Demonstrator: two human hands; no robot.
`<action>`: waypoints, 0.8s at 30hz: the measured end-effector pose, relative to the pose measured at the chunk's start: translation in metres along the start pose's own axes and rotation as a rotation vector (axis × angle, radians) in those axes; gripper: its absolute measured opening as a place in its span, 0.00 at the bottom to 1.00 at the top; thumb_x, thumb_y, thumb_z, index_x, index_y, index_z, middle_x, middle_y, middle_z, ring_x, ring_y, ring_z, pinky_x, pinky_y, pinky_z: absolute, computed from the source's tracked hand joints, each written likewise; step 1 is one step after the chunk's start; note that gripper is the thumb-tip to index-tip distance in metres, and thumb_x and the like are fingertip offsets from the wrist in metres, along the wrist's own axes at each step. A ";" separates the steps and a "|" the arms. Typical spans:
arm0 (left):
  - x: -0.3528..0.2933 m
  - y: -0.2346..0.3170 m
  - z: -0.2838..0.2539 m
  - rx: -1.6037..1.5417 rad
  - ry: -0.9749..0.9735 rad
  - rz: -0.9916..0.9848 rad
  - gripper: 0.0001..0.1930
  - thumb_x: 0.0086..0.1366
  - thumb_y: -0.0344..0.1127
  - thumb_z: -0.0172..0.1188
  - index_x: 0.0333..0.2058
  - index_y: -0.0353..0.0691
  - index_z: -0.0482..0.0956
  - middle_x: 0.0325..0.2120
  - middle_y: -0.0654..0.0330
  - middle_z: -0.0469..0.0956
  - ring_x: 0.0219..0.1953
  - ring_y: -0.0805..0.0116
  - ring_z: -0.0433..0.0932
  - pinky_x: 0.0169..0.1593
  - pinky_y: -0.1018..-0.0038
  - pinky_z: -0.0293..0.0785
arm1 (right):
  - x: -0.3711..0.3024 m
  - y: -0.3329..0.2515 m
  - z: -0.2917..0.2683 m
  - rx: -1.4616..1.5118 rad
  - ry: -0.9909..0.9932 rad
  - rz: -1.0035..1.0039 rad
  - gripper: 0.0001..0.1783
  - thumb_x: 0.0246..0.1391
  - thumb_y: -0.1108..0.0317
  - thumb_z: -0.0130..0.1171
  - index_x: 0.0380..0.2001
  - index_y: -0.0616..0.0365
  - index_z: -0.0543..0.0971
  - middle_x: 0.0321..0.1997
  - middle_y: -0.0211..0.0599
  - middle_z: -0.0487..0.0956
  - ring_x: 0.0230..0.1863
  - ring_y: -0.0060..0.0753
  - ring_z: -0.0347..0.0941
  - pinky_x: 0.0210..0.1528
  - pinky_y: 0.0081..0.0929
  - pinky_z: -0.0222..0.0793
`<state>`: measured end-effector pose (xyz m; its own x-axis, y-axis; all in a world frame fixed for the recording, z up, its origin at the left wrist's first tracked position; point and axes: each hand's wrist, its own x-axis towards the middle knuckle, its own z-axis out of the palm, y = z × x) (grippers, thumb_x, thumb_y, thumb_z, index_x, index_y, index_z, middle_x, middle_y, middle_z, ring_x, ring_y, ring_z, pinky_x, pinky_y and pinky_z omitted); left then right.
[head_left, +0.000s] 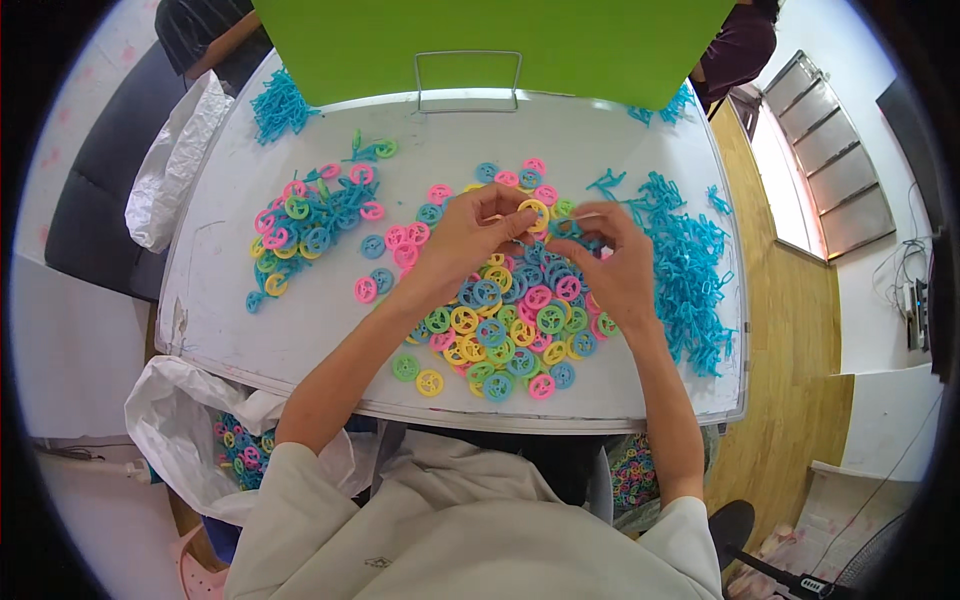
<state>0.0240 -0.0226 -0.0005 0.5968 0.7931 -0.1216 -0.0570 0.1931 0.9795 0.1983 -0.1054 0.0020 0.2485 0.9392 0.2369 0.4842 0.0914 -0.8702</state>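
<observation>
Over the middle of the table, my left hand [482, 232] pinches a small yellow plastic wheel [535, 214] between thumb and fingertips. Just to its right, my right hand [615, 262] is curled, its fingers slightly blurred. A bit of a blue plastic stick piece [580, 236] shows between its thumb and fingers. Below both hands spreads a pile of spoked plastic wheels [493, 333] in pink, yellow, green and blue. Beside my right hand lies a large heap of blue stick pieces [685, 262].
To the left sits a heap of wheels joined with blue pieces [318, 222]. Smaller blue heaps [282, 105] lie at the far corners. A green panel [490, 40] stands across the back. A white sack [165, 400] of parts hangs at the near left. Other people sit beyond the table.
</observation>
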 end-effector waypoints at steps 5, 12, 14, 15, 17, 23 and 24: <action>-0.001 -0.005 0.002 0.027 -0.062 -0.062 0.13 0.65 0.41 0.57 0.41 0.37 0.74 0.37 0.64 0.76 0.37 0.77 0.76 0.37 0.80 0.75 | -0.002 0.002 0.004 -0.053 -0.007 -0.072 0.12 0.37 0.74 0.71 0.29 0.61 0.81 0.27 0.30 0.80 0.28 0.21 0.73 0.31 0.23 0.68; 0.000 -0.011 0.006 0.061 -0.019 -0.104 0.12 0.67 0.39 0.54 0.41 0.36 0.74 0.37 0.63 0.76 0.38 0.76 0.76 0.36 0.79 0.76 | -0.005 0.010 0.007 -0.143 0.041 -0.304 0.13 0.35 0.80 0.66 0.31 0.59 0.83 0.29 0.37 0.81 0.31 0.27 0.76 0.34 0.22 0.70; 0.000 -0.012 0.006 0.065 0.009 -0.085 0.09 0.67 0.35 0.54 0.40 0.34 0.73 0.35 0.62 0.77 0.37 0.75 0.77 0.35 0.79 0.76 | -0.006 0.008 0.008 -0.154 0.045 -0.329 0.15 0.34 0.82 0.65 0.31 0.59 0.83 0.29 0.38 0.81 0.31 0.27 0.77 0.34 0.21 0.70; 0.000 -0.012 0.007 0.065 0.010 -0.085 0.09 0.67 0.35 0.54 0.40 0.34 0.73 0.35 0.62 0.77 0.37 0.75 0.77 0.35 0.79 0.76 | -0.006 0.006 0.008 -0.116 0.019 -0.250 0.14 0.35 0.81 0.65 0.31 0.59 0.83 0.29 0.37 0.81 0.31 0.25 0.77 0.34 0.20 0.70; -0.002 -0.015 0.010 0.119 0.049 0.051 0.06 0.65 0.29 0.54 0.37 0.33 0.72 0.32 0.61 0.78 0.34 0.75 0.77 0.35 0.79 0.76 | -0.006 0.004 0.008 -0.077 -0.007 -0.169 0.14 0.36 0.81 0.66 0.31 0.60 0.83 0.28 0.36 0.82 0.31 0.23 0.76 0.34 0.20 0.70; -0.003 -0.028 0.017 0.282 0.174 0.311 0.04 0.62 0.25 0.56 0.30 0.31 0.71 0.27 0.56 0.78 0.29 0.72 0.77 0.33 0.75 0.76 | -0.005 0.005 0.007 0.005 -0.056 0.021 0.09 0.40 0.77 0.68 0.30 0.61 0.84 0.27 0.30 0.81 0.30 0.16 0.74 0.32 0.19 0.69; -0.003 -0.029 0.018 0.282 0.174 0.311 0.04 0.62 0.25 0.56 0.30 0.31 0.71 0.27 0.56 0.78 0.29 0.72 0.77 0.33 0.75 0.76 | -0.004 0.008 0.007 0.001 -0.057 0.026 0.11 0.41 0.77 0.68 0.32 0.61 0.83 0.26 0.29 0.80 0.30 0.17 0.74 0.31 0.18 0.69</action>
<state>0.0383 -0.0415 -0.0251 0.4411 0.8784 0.1837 0.0225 -0.2155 0.9763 0.1953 -0.1063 -0.0085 0.2128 0.9587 0.1889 0.4775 0.0667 -0.8761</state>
